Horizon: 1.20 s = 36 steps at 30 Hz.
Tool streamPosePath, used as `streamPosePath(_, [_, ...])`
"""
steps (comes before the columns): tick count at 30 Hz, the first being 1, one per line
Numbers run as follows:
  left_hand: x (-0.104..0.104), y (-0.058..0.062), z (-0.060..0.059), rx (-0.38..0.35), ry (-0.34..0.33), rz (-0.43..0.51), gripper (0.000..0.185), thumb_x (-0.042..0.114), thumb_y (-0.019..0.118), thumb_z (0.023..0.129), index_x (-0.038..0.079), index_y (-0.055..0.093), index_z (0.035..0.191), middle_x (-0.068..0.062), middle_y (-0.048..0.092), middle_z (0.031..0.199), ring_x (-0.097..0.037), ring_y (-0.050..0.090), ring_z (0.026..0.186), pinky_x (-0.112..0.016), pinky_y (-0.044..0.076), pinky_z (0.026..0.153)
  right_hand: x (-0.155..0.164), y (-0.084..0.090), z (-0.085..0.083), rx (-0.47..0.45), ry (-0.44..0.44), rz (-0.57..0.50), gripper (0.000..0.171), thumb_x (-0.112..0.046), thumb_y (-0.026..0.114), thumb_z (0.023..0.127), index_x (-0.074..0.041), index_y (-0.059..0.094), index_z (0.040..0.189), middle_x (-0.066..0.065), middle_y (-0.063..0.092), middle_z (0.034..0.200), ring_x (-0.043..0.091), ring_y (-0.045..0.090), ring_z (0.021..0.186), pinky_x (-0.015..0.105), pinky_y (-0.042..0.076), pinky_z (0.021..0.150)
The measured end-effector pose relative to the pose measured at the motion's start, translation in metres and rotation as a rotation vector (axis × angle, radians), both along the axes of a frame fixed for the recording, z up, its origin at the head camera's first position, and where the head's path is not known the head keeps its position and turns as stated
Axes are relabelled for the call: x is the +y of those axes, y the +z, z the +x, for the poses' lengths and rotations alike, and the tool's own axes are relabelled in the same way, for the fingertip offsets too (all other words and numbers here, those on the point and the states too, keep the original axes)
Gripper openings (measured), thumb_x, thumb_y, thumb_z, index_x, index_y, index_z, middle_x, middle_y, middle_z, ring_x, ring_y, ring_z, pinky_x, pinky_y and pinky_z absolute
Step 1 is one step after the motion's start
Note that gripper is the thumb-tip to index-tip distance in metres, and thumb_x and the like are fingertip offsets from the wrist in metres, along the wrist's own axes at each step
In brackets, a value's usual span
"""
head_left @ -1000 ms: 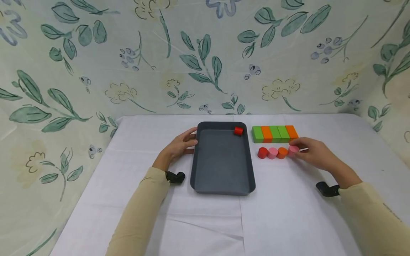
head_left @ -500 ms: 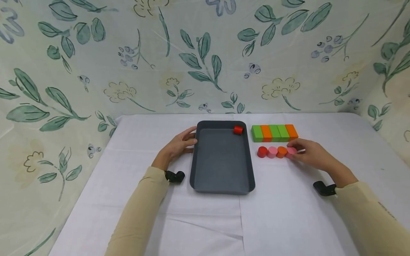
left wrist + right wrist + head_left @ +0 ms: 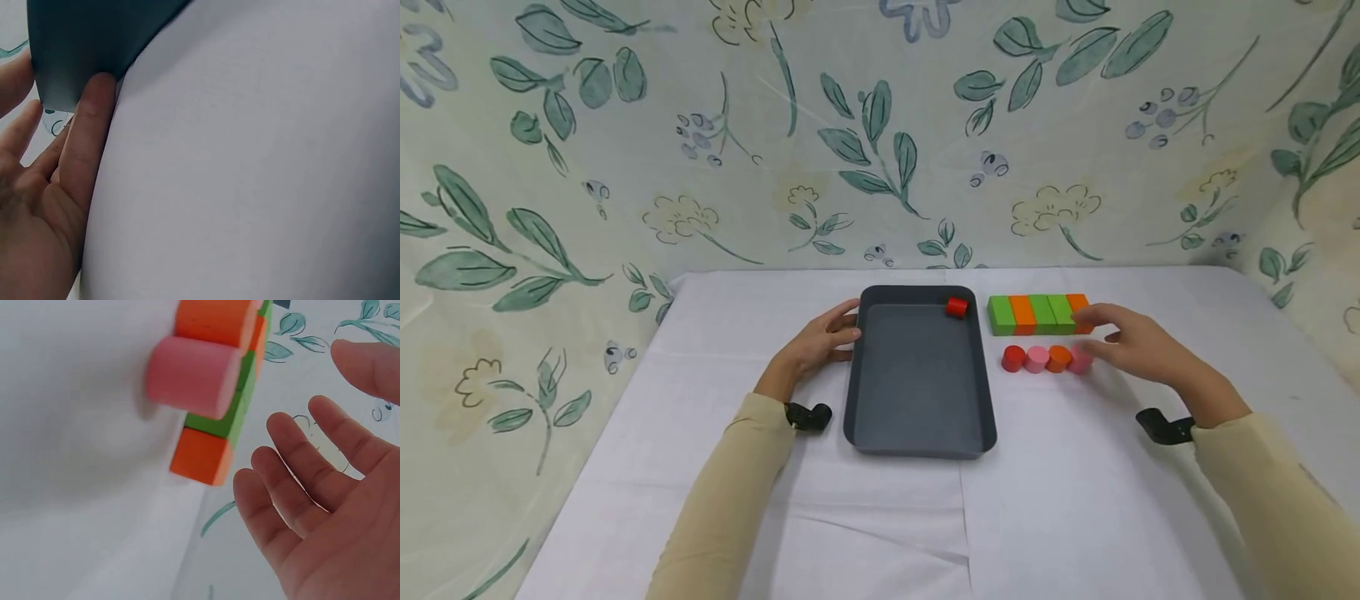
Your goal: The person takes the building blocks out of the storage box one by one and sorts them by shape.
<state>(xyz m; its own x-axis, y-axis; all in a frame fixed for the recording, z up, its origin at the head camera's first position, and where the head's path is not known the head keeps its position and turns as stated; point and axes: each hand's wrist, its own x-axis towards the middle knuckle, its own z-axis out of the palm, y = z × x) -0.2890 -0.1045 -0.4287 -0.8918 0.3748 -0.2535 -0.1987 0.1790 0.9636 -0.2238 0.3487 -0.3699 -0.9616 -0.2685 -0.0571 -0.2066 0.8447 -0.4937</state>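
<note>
In the head view a dark grey tray [image 3: 917, 383] lies on the white cloth with a red cylinder [image 3: 957, 307] in its far right corner. My left hand [image 3: 808, 346] rests its fingers against the tray's left wall; in the left wrist view a straight finger [image 3: 90, 137] touches that wall. To the tray's right, a red [image 3: 1012, 358], a pink [image 3: 1036, 359] and an orange cylinder [image 3: 1059, 358] stand in a row, ended by another pink cylinder [image 3: 192, 376]. Holding nothing, my right hand [image 3: 1138, 346] hovers beside that end, fingers spread from the thumb in the right wrist view.
Behind the cylinders runs a row of touching green [image 3: 1002, 315] and orange blocks [image 3: 1022, 315]. White cloth [image 3: 880, 525] covers the table. A leaf-patterned sheet [image 3: 737, 142] hangs behind and at the sides. A black wrist camera [image 3: 1165, 427] sits on each wrist.
My right hand has let go of the end pink cylinder, which shifted slightly left against the orange one, and has lifted up and back. My left hand stays at the tray.
</note>
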Motion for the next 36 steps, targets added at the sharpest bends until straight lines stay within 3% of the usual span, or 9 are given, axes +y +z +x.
streamPosePath(8, [0.0,0.0,0.001,0.001,-0.009,0.018,0.067,0.013,0.058,0.1,0.03,0.027,0.157,-0.007,0.029,0.164,-0.03,0.038,0.147,-0.054,0.042,0.114,-0.029,0.02,-0.012,0.0,0.035,0.035,0.046,-0.017,0.061,0.096,0.001,0.051,0.137,0.026,0.053,0.138,0.045,0.044,0.129,0.064,0.046,0.103])
streamPosePath(17, [0.001,0.0,0.001,-0.002,0.004,0.012,0.067,0.013,0.059,0.1,0.03,0.028,0.157,-0.007,0.03,0.163,-0.029,0.039,0.146,-0.053,0.043,0.113,-0.065,0.034,-0.028,0.042,0.142,0.085,0.041,-0.012,0.061,0.093,0.0,0.057,0.132,0.022,0.06,0.132,0.041,0.053,0.123,0.06,0.05,0.101])
streamPosePath(25, [0.0,0.0,0.002,-0.006,0.003,0.014,0.067,0.012,0.058,0.1,0.03,0.027,0.157,-0.008,0.029,0.164,-0.03,0.039,0.146,-0.053,0.042,0.114,-0.094,0.03,-0.038,0.022,0.195,0.141,0.041,-0.01,0.058,0.092,-0.001,0.058,0.133,0.02,0.06,0.133,0.039,0.054,0.123,0.057,0.049,0.103])
streamPosePath(36, [0.001,0.0,0.001,-0.004,0.003,0.011,0.067,0.013,0.058,0.1,0.03,0.028,0.157,-0.007,0.028,0.164,-0.03,0.038,0.146,-0.053,0.042,0.114,-0.136,0.02,-0.061,0.126,0.266,0.204,0.033,-0.008,0.063,0.093,0.0,0.064,0.125,0.017,0.065,0.121,0.032,0.059,0.108,0.047,0.053,0.099])
